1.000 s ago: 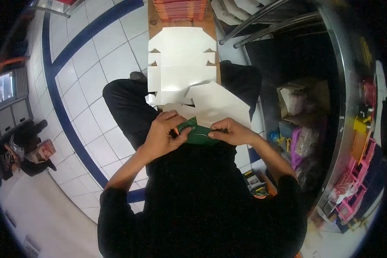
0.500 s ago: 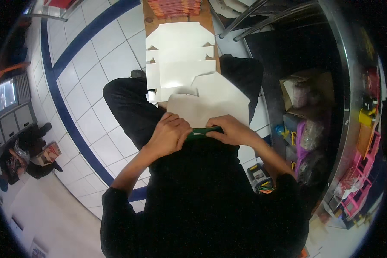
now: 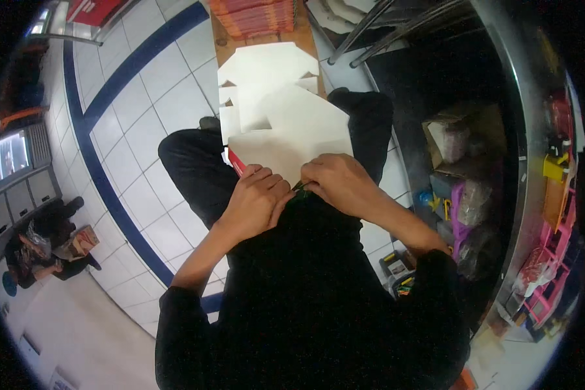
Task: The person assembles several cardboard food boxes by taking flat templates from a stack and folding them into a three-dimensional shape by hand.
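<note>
Both hands meet at the near edge of a flat white card (image 3: 286, 140) lying across the lap. Left hand (image 3: 257, 205) curled, fingers closed, knuckles up, pressing on the card's near edge beside a red strip (image 3: 235, 162) at the card's left corner. Right hand (image 3: 337, 183) closed too, fingers folded under; a small green piece (image 3: 300, 190) shows between the two hands, mostly hidden, so exact grip on it cannot be told. Thumbs nearly touching.

Card edges: near edge under the hands, far edge overlapping more white blanks (image 3: 266, 68) with notched flaps, stacked on a brown board (image 3: 224, 49) running away from the person. Stack of orange-red flat packs (image 3: 257, 16) at the board's far end. Little free room on the lap; knees in dark trousers either side of the card.

Floor: white tiles (image 3: 143, 84) with a blue stripe (image 3: 101, 175) curving along the left, open floor there. Right side tight: metal rack legs (image 3: 383, 29), an open brown carton (image 3: 461, 133) with wrapped goods, purple and clear bags (image 3: 468, 201), pink and yellow boxed items (image 3: 552, 188) on shelving at the rim. Small bin of mixed coloured bits (image 3: 396, 266) by the right elbow.

Far left: another person (image 3: 42, 247) sitting on the floor with a brown box, grey lockers (image 3: 19, 195) behind.
</note>
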`<state>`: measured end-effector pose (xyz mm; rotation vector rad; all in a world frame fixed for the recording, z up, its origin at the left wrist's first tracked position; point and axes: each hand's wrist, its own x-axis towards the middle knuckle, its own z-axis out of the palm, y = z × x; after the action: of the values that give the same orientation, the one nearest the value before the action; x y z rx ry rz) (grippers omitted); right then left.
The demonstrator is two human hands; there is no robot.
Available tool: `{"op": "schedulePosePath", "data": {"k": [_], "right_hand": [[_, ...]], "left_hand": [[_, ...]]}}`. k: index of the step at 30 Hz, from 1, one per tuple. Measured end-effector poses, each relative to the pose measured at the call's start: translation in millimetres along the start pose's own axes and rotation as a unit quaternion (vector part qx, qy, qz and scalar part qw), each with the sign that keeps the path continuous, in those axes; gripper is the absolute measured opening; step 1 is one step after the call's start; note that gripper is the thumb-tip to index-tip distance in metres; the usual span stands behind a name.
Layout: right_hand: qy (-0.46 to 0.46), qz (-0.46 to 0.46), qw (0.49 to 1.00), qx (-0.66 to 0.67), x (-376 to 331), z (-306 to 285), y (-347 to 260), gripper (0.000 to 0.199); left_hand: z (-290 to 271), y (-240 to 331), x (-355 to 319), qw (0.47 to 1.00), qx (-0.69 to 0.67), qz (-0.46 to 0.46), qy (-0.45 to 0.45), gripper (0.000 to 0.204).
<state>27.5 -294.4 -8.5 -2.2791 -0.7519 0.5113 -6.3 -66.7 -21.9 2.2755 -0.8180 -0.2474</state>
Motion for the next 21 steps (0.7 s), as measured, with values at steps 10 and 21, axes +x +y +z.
{"op": "schedulePosePath", "data": {"k": [10,21], "right_hand": [[0.076,-0.197,0.972,-0.099,56,-72,-54,0.072],[0.424,-0.408,0.774,-0.234,134,-283,-134,0.062]], "left_hand": [[-99,33,45,0.98,0.107,-0.036,0.166,0.011],[-362,101,80,0.958,0.249,0.026,0.142,0.015]]}}
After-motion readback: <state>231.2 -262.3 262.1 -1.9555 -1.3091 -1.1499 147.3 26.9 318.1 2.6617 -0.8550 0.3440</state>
